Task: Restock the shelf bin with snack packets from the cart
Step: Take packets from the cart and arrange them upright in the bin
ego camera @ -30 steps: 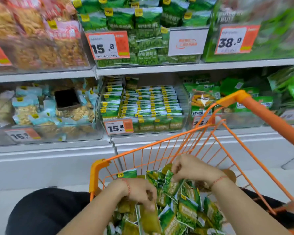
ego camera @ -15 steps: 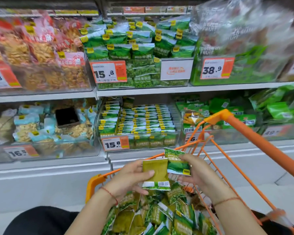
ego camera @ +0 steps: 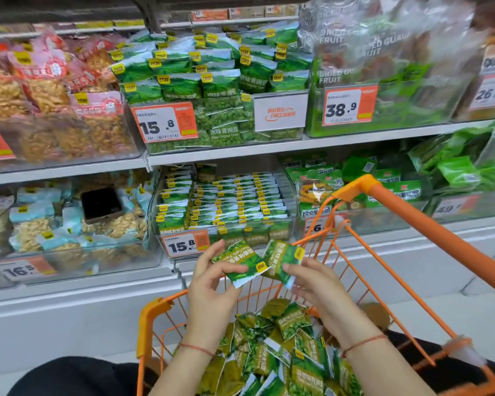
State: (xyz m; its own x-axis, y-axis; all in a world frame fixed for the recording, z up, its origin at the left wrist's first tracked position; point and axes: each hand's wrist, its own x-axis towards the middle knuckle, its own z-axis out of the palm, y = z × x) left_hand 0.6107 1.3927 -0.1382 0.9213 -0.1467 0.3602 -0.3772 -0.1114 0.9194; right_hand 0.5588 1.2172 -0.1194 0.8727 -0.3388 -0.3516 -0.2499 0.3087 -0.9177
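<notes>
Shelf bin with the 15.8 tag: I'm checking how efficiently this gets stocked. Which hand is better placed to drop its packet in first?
Left, probably. The left hand holds its packet just below the bin's front; the right hand sits further right.

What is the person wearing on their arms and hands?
Both forearms are bare, with no sleeves and no gloves. A thin red string bracelet circles the left wrist, and another thin red string bracelet circles the right wrist. No rings or watch show on the left hand or the right hand.
</notes>
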